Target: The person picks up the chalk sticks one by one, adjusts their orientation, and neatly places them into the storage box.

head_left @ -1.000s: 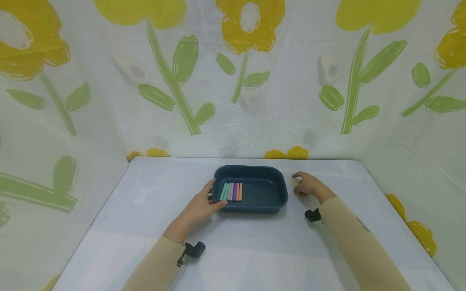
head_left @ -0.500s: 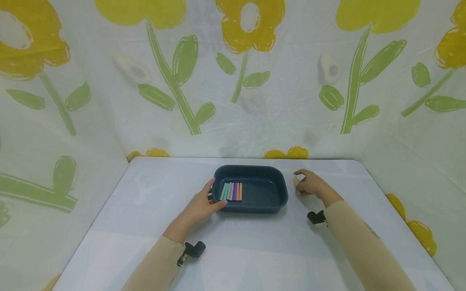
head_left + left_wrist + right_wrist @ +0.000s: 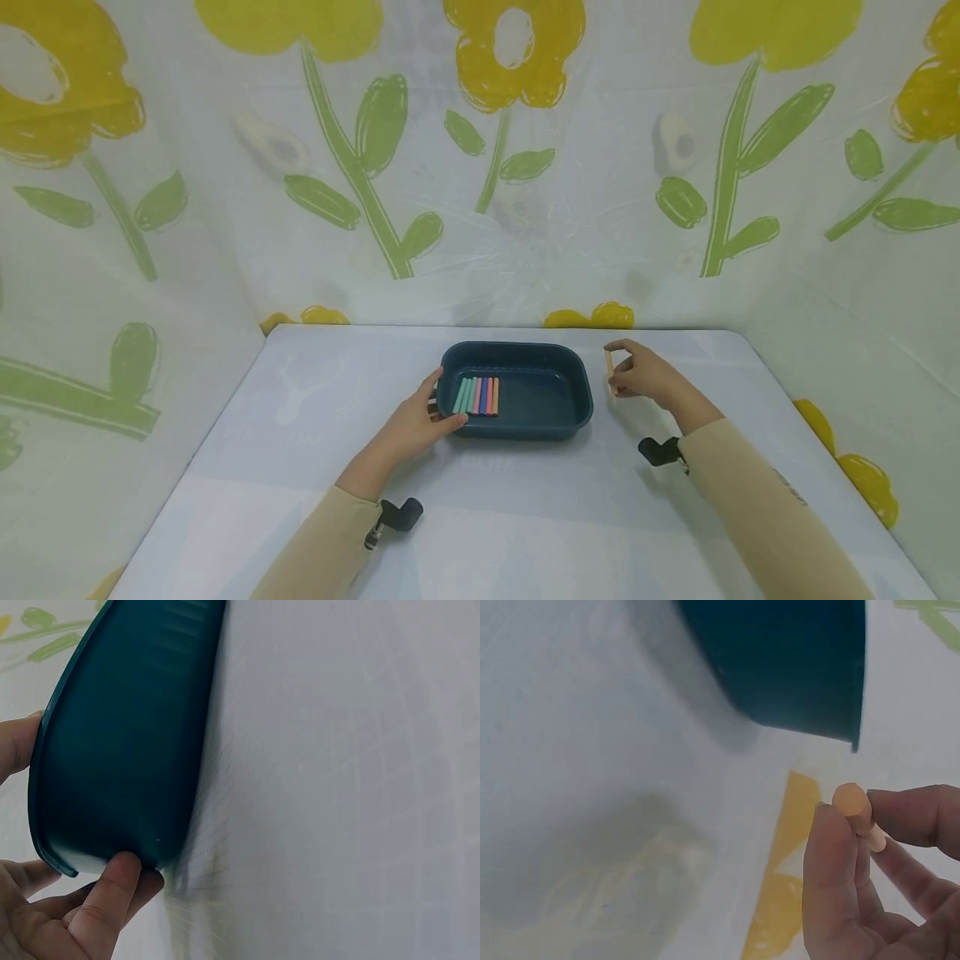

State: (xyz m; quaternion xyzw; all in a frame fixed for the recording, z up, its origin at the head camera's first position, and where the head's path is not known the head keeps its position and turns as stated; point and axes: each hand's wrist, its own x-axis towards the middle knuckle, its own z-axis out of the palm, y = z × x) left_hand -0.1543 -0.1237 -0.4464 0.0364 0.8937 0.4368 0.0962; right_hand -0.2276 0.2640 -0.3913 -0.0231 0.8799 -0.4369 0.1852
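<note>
A dark teal tray (image 3: pixel 536 432) sits on the table, with a row of several coloured chalk sticks (image 3: pixel 476 396) lying side by side in its left part. My left hand (image 3: pixel 412 425) grips the tray's left end, thumb at the near corner of the rim. In the left wrist view, fingers (image 3: pixel 109 900) of that hand press against the tray's end wall (image 3: pixel 120 750). To the right of the tray, my right hand (image 3: pixel 648 375) pinches an orange chalk stick (image 3: pixel 611 367) between thumb and fingertips. The right wrist view shows the round end of this chalk (image 3: pixel 851 800) in the grip, apart from the tray.
The white table (image 3: pixel 480 508) stretches around the tray. Behind it and at the sides hang white curtains (image 3: pixel 600 208) printed with yellow flowers. A small black wrist camera (image 3: pixel 401 515) sits at the left sleeve, another black camera (image 3: pixel 660 452) at the right one.
My right hand has shifted a little to the right, and more of the orange chalk shows between its fingers. The left hand, the tray and the row of chalk have stayed in place.
</note>
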